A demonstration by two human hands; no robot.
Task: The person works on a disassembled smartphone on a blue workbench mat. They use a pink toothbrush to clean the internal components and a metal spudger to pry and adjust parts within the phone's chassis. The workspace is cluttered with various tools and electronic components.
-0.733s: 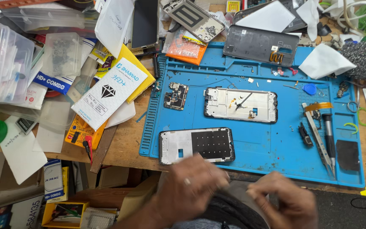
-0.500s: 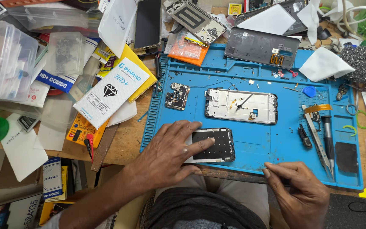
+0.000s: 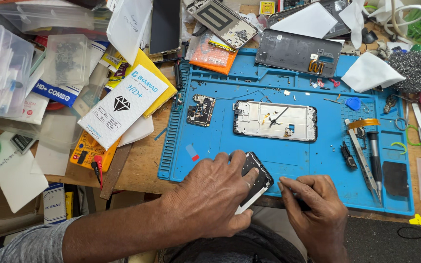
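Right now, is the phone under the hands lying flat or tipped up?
Tipped up. The left hand lifts the phone at a slant over the blue mat's near edge, its pale side edge showing; the right hand is beside it.

2 hands (image 3: 215, 195), 1 blue mat (image 3: 288, 156), 1 phone screen (image 3: 254, 178), 1 open phone frame (image 3: 275, 121), 1 circuit board (image 3: 200, 110), 1 grey back cover (image 3: 297, 52).

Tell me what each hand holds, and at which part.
The left hand grips the phone screen panel over its left end. The right hand pinches a small dark tool, mostly hidden.
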